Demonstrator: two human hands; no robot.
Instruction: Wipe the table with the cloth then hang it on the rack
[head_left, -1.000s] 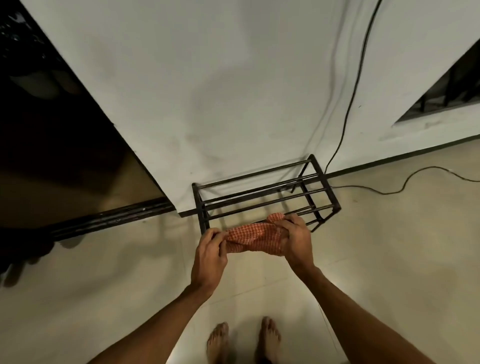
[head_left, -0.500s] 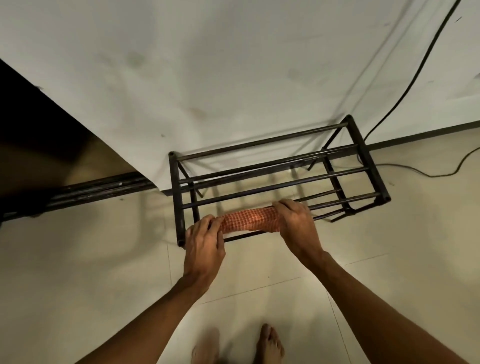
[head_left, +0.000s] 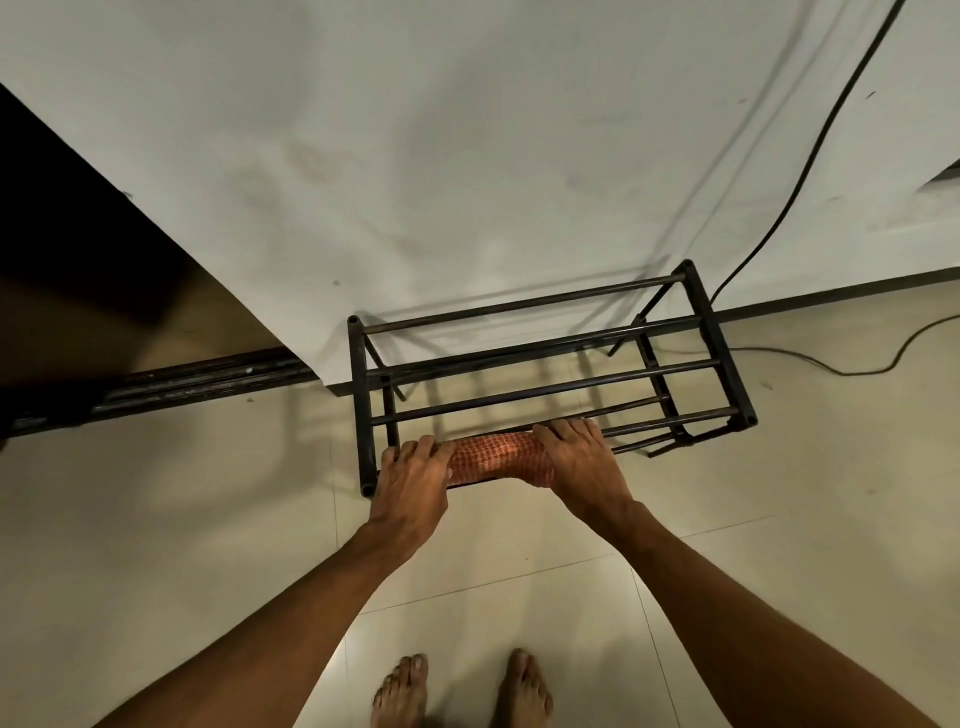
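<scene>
- Looking down, I'm seeing two bare feet (head_left: 400, 691) standing on the pale tiled floor (head_left: 156, 519) at the bottom edge, toes pointing forward.
- Both bare forearms are reaching forward from the lower corners and closing in on one spot.
- My left hand (head_left: 410, 478) is curling its fingers over the left end of the cloth (head_left: 498, 457), grasping it right by the front-left corner post of the rack (head_left: 357, 405).
- My right hand (head_left: 582, 467) is covering the cloth's right end, with its fingers bending over the top and gripping it. The thumb is hiding underneath, so I'm not calling its position.
- The cloth is orange and checked. It's bunching into a roll between the two hands and lying over the rack's nearest top rail, toward that rail's left half.
- The rack is a low black metal frame with long bars running left to right. It's standing on the floor with its back against the wall (head_left: 467, 156).
- The wall is showing white with faint smudges.
- A black cable (head_left: 810, 161) is running down the wall at right, then trailing across the floor beside the rack's right end.
- A dark doorway (head_left: 62, 260) is opening at far left, with a dark floor track (head_left: 182, 379) crossing its base.
</scene>
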